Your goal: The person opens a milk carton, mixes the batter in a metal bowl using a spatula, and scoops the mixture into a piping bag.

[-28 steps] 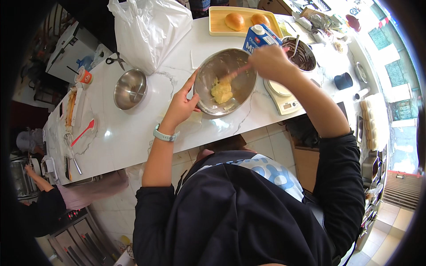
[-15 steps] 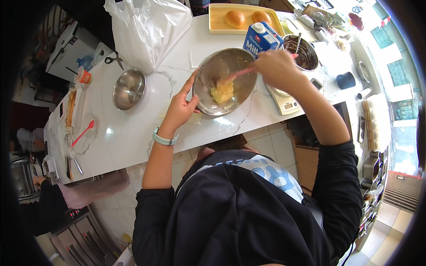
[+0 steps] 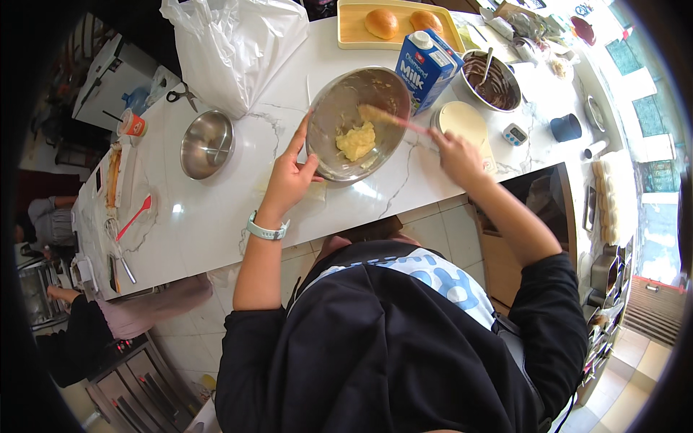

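Observation:
A steel mixing bowl [image 3: 325, 119] is tilted on the white marbled counter, its opening leaning toward me. My left hand [image 3: 291, 177] grips its left edge, thumb over the rim and fingers along the outer wall. Inside sits a lump of pale yellow dough-like mixture [image 3: 356, 141], with smears on the wall. Closed round the pink handle of a spatula [image 3: 406, 124] is my right hand [image 3: 460, 157], to the right of the bowl. The spatula's coated head lies against the bowl's inner wall, just above the lump.
Behind the bowl stand a blue milk carton [image 3: 426, 72], a tray [image 3: 349, 37] with two buns, and a bowl of dark brown mixture [image 3: 468, 86]. Near my right hand are a kitchen scale [image 3: 463, 119] and a timer [image 3: 515, 134]. Leftward are an empty steel bowl [image 3: 207, 144], scissors [image 3: 186, 96] and a plastic bag [image 3: 231, 50].
My right hand has moved down and toward me from beside the milk carton, and the spatula's head has shifted from the lump to the wall above it. The tilted bowl has shifted slightly left.

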A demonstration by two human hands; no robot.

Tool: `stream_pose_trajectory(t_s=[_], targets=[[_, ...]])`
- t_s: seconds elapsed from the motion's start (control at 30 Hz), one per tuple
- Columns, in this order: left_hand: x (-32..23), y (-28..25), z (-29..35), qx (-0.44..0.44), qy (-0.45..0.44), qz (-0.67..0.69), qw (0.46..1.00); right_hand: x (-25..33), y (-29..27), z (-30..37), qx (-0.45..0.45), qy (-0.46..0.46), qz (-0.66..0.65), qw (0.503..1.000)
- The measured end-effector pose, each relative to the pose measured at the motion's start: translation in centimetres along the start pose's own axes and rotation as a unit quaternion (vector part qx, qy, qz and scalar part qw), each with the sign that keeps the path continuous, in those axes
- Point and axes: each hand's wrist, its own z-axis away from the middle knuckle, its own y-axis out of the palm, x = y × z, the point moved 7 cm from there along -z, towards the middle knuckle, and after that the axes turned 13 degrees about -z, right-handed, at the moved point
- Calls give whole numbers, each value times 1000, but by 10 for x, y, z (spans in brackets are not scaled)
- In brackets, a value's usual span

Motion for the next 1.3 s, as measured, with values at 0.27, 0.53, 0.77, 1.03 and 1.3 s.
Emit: stream_pose_trajectory(t_s=[0.27, 0.53, 0.77, 1.03, 1.3], targets=[[9, 6, 11, -16, -2, 32, 999, 54, 61, 41, 63, 105, -342, 932], [15, 10, 18, 33, -64, 139, 988, 80, 78, 51, 153, 203, -506, 824], [45, 1, 15, 13, -92, 200, 975, 102, 78, 58, 247, 332, -698, 585], [73, -22, -11, -40, -142, 208, 967, 89, 23, 29, 181, 303, -687, 636], [43, -80, 73, -21, -251, -342, 905, 65, 5, 21, 136, 294, -695, 642]])
